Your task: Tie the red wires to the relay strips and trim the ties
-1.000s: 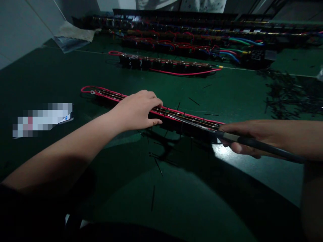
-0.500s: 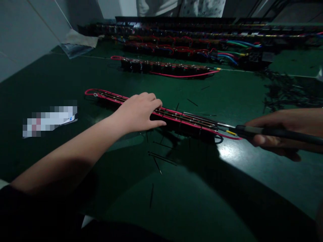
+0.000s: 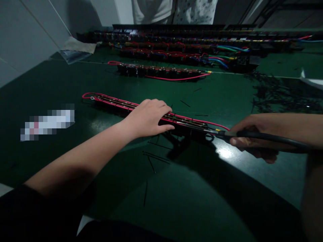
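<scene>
A long black strip assembly [image 3: 113, 102] with red wires along both long sides lies slantwise on the green table [image 3: 113, 201]. My left hand [image 3: 151, 116] grips it across the middle, fingers over the far side and thumb along the near side. Dark ties cross the red wires. In my right hand [image 3: 252, 126] are black-handled scissors [image 3: 270, 137], their long blades lying along the strip's near side at its right end. Whether the blades touch a tie cannot be made out. A ring terminal [image 3: 92, 98] shows at the left end.
Behind lies a second strip with a red wire [image 3: 174, 79]; several wired assemblies [image 3: 164, 53] stand further back. Cut black tie pieces [image 3: 156, 157] lie in front, with a heap of them [image 3: 277, 94] at right. A blurred-out white packet [image 3: 47, 124] lies left. Someone's light clothing [image 3: 153, 11] shows behind.
The scissors have moved from the strip's far side to its near side, with my right hand shifting left. My left hand has slid slightly rightward along the strip. The view has shifted a little.
</scene>
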Tool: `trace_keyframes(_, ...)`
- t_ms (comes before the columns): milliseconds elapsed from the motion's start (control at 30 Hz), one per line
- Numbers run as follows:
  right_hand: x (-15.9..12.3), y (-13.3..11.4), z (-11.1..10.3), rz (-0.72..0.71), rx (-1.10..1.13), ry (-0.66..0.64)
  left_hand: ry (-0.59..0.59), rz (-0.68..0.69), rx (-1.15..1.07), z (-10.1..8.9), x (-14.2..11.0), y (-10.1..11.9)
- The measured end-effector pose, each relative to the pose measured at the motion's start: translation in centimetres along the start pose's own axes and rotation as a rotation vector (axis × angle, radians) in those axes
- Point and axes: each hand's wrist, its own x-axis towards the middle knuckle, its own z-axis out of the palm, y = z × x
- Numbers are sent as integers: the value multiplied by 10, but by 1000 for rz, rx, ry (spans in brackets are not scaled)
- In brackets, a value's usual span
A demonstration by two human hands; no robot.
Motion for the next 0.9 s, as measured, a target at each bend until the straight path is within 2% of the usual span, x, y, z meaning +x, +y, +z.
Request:
trace_keyframes(100,1,-8,1,48,68,-81,34,-2,-52,7,-2,-3)
trace_keyframes(267,8,-16,3,73,147,-92,76,5,-95,13,-3,-7)
trace_keyframes(633,18,-6,2,31,84,-67,67,-18,-80,10,-2,-2)
trace_keyframes(900,16,-20,3,66,135,-73,64,-13,-72,11,-2,-2)
